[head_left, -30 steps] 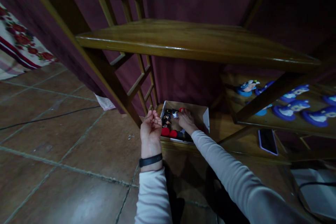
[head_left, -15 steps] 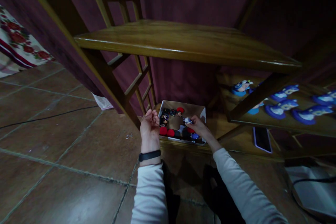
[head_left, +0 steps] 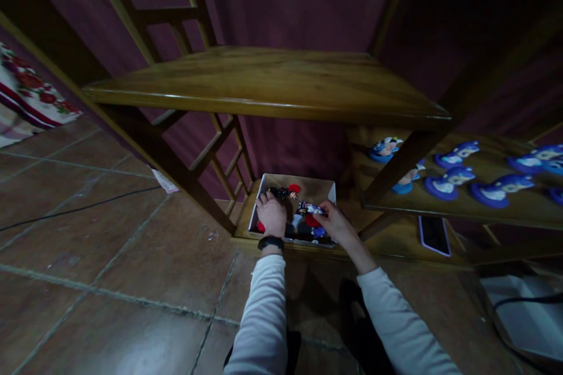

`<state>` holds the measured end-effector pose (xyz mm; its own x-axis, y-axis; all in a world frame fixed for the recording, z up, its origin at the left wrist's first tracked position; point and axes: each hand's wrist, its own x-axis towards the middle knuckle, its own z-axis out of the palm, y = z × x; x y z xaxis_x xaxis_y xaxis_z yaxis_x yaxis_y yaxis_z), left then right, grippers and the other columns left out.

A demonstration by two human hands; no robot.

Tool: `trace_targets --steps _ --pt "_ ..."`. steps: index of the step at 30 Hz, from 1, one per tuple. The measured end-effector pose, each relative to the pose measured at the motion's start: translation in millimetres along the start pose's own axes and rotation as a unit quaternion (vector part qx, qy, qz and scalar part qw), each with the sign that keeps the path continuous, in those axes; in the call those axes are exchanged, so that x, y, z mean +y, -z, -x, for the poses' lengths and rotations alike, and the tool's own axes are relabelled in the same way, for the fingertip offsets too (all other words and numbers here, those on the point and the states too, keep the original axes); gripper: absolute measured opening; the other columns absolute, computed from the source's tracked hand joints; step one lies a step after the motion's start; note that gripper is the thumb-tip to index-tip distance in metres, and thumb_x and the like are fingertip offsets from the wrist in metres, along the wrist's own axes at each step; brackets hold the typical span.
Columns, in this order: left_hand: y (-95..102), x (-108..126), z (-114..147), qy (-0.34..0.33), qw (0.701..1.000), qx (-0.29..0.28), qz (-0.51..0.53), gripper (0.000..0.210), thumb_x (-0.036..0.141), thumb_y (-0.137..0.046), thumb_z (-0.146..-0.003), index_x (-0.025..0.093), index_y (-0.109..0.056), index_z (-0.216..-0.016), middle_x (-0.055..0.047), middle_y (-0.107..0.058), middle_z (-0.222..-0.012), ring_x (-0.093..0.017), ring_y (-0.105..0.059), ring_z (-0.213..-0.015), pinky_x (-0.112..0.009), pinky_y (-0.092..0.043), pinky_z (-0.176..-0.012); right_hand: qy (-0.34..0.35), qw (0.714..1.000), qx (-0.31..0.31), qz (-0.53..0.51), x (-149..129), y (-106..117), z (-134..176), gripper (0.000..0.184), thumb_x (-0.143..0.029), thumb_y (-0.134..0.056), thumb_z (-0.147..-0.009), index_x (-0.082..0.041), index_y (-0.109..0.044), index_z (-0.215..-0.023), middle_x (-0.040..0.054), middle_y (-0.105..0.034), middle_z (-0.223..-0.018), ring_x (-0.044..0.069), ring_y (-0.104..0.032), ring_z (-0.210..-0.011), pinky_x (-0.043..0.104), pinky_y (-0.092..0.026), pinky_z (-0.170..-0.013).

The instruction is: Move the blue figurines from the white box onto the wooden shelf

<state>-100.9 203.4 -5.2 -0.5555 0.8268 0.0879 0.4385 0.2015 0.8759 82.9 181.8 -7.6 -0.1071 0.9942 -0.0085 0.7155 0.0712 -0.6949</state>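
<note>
Since the frame half a second ago, the left hand, with a black band on its wrist, has turned over and gone from the box's left edge down into the box. The open cardboard box with white sides sits on the low brown wooden shelf.

The right hand has its thumb and fingers pinched close on a small white-and-blue toy figure. The left fingers curl down, and I cannot tell if they hold anything.

The toy could slip and drop, because only the fingertips seem to hold it. It could also bump the small black figures or the flat red round piece, since they are so close together.

The toy is at the right fingertips, poking out to the left over the box, well apart from the left fingers.
</note>
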Motion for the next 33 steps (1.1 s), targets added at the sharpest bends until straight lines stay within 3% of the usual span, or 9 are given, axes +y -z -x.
trace_targets --steps 4,6,8,10,14,19,24,28,33 --pt "-14.0 -5.0 -3.2 0.018 0.997 0.023 0.066 0.016 0.003 -0.055 -0.062 0.017 -0.047 -0.061 -0.015 -0.059 -0.085 -0.028 -0.044 -0.116 -0.037 -0.032 -0.094 -0.025 1.000 0.011 0.002 -1.6 8.9 0.2 0.016 -0.035 -0.054 -0.077 -0.023 -0.053 -0.089 -0.0002 -0.063 -0.083 0.014 -0.057 -0.072 0.024 -0.038 -0.063" --pt "-21.8 -3.3 -1.6 0.028 0.998 -0.049 0.011 0.012 0.003 -0.054 -0.063 0.016 -0.054 -0.063 -0.015 -0.062 -0.083 -0.027 -0.051 -0.108 -0.037 -0.033 -0.093 -0.023 1.000 0.018 0.005 -3.3 10.0 -0.7 0.016 -0.034 -0.055 -0.076 -0.023 -0.054 -0.089 -0.0006 -0.063 -0.082 0.014 -0.057 -0.071 0.024 -0.038 -0.063" --pt "-27.2 0.4 0.4 0.019 0.984 -0.157 -0.086 0.015 0.006 -0.053 -0.066 0.017 -0.062 -0.072 -0.013 -0.065 -0.084 -0.026 -0.057 -0.098 -0.035 -0.036 -0.088 -0.020 0.999 0.026 0.000 -6.6 9.7 -1.4 0.016 -0.033 -0.055 -0.076 -0.023 -0.055 -0.088 -0.0010 -0.063 -0.080 0.014 -0.056 -0.070 0.024 -0.038 -0.063" --pt "-27.6 3.1 0.3 -0.005 0.966 -0.197 -0.169 0.021 0.010 -0.050 -0.072 0.017 -0.065 -0.084 -0.013 -0.067 -0.089 -0.024 -0.060 -0.095 -0.032 -0.038 -0.085 -0.021 0.999 0.036 -0.009 -11.3 9.8 -1.2 0.017 -0.034 -0.054 -0.076 -0.023 -0.056 -0.088 -0.0007 -0.062 -0.081 0.014 -0.056 -0.070 0.025 -0.038 -0.063" --pt "-15.4 -2.8 -8.8 -0.070 0.942 -0.091 -0.314 0.030 0.019 -0.047 -0.079 0.012 -0.061 -0.104 -0.017 -0.064 -0.102 -0.026 -0.056 -0.104 -0.035 -0.036 -0.089 -0.034 0.997 0.064 -0.017 -17.9 13.6 0.8 0.017 -0.034 -0.053 -0.076 -0.023 -0.057 -0.089 0.0008 -0.063 -0.085 0.015 -0.057 -0.076 0.026 -0.040 -0.066" --pt "-14.6 -19.4 -17.8 -0.048 0.910 -0.084 -0.404 0.028 0.019 -0.045 -0.080 0.006 -0.060 -0.100 -0.022 -0.061 -0.100 -0.032 -0.051 -0.107 -0.042 -0.037 -0.086 -0.049 0.992 0.101 -0.053 -6.2 17.4 -1.2 0.021 -0.036 -0.053 -0.076 -0.025 -0.057 -0.093 0.0001 -0.065 -0.088 0.015 -0.059 -0.077 0.026 -0.042 -0.068" --pt "-28.1 -25.5 -16.9 -0.036 0.917 -0.063 -0.392 0.030 0.026 -0.047 -0.080 0.009 -0.059 -0.102 -0.020 -0.058 -0.106 -0.034 -0.047 -0.109 -0.044 -0.036 -0.085 -0.041 0.984 0.112 -0.128 7.2 15.3 -6.6 0.027 -0.040 -0.053 -0.075 -0.025 -0.055 -0.096 0.0000 -0.065 -0.090 0.016 -0.059 -0.076 0.027 -0.044 -0.069" --pt "-32.6 -28.2 -17.9 -0.047 0.922 -0.040 -0.383 0.033 0.020 -0.046 -0.078 0.009 -0.055 -0.107 -0.020 -0.055 -0.108 -0.033 -0.048 -0.107 -0.044 -0.036 -0.085 -0.036 0.979 0.126 -0.158 3.7 14.6 -7.9 0.029 -0.041 -0.052 -0.074 -0.024 -0.055 -0.097 -0.0004 -0.065 -0.085 0.015 -0.058 -0.071 0.027 -0.044 -0.067" --pt "-33.0 -33.2 -23.4 -0.054 0.927 -0.061 -0.367 0.033 0.018 -0.046 -0.078 0.009 -0.052 -0.109 -0.019 -0.056 -0.107 -0.031 -0.051 -0.105 -0.041 -0.037 -0.085 -0.037 0.978 0.132 -0.155 -0.2 13.3 -9.1 0.028 -0.041 -0.053 -0.074 -0.024 -0.056 -0.095 -0.0007 -0.064 -0.083 0.015 -0.058 -0.070 0.027 -0.045 -0.067"
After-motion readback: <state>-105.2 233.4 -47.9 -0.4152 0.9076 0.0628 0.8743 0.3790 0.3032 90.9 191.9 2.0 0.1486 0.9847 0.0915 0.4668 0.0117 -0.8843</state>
